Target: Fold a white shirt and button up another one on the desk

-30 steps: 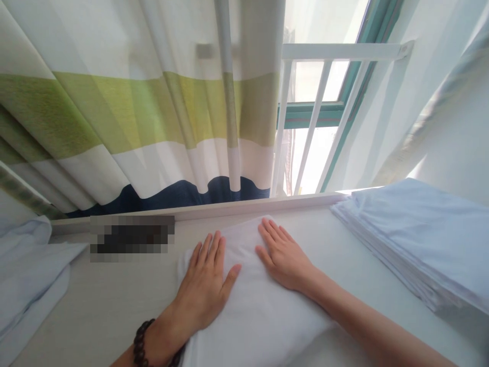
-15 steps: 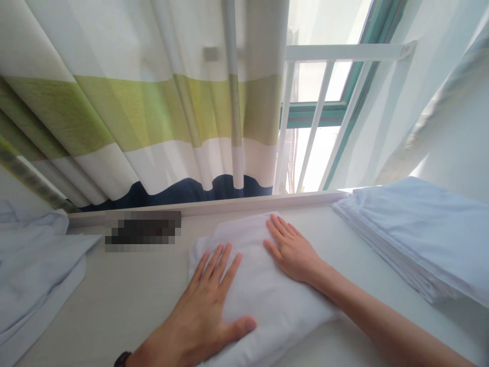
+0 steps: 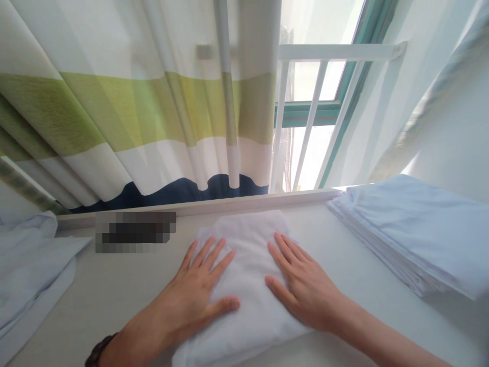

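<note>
A folded white cloth [image 3: 252, 285] lies flat on the pale tabletop [image 3: 126, 285] in front of me. My left hand [image 3: 202, 283] rests palm down on its left side, fingers spread and thumb pointing right. On the right side of the same cloth, my right hand [image 3: 303, 280] lies flat with its fingers stretched out and its thumb apart. Neither hand grips the fabric. A dark bracelet [image 3: 100, 350] circles my left wrist.
At the right sits a stack of folded white cloths [image 3: 420, 229]. Loose white cloth [image 3: 34, 275] is heaped at the left, near a pixelated dark item [image 3: 135, 233]. A raised ledge [image 3: 229, 203] runs along the back, before a striped curtain [image 3: 153, 112] and white railing [image 3: 336, 52].
My right hand has slid nearer to me along the cloth, off its far edge. My left hand has shifted slightly left. The whole view has moved a little.
</note>
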A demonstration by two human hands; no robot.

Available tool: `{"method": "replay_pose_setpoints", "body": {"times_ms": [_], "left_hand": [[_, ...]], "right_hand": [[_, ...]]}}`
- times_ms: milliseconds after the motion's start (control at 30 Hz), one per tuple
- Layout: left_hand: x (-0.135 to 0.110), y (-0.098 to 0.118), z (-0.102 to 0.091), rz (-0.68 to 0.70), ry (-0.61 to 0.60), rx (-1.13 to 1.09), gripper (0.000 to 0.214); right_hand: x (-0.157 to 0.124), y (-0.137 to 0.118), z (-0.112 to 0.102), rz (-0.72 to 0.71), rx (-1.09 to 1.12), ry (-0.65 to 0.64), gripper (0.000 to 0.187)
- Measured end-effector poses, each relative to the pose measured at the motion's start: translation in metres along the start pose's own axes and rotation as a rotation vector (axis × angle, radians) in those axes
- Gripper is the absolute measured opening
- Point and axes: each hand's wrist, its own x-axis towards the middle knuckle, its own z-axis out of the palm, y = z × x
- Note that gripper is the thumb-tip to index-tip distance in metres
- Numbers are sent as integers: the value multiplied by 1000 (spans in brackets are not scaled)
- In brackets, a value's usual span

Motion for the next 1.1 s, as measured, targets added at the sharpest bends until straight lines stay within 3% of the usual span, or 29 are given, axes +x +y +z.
{"method": "replay_pose_setpoints", "body": {"times_ms": [100,300,500,667,767,833,967,1100], "left_hand": [[-10,14,-9,65,17,17,63],[-19,39,-5,99,1,-74,73],[-21,36,7,30,-12,-129,86],[-23,29,-7,26,-116,-181,86],[-7,27,-21,23,-129,-198,55],[14,28,-25,-18,-84,-196,36],[55,23,-4,-189,176,-98,34],[66,9,26,-254,144,-74,54]], "right_hand": [[0,-3,-1,-4,-20,18,63],[-18,-14,-3,-99,-47,57,60],[-24,-11,0,-142,-9,-31,76],[-21,-9,-10,-92,78,-125,80],[-7,-14,-24,-36,115,-144,66],[11,-16,-28,18,103,-89,53],[53,-5,-13,181,0,41,54],[73,17,8,249,39,-47,64]]}}
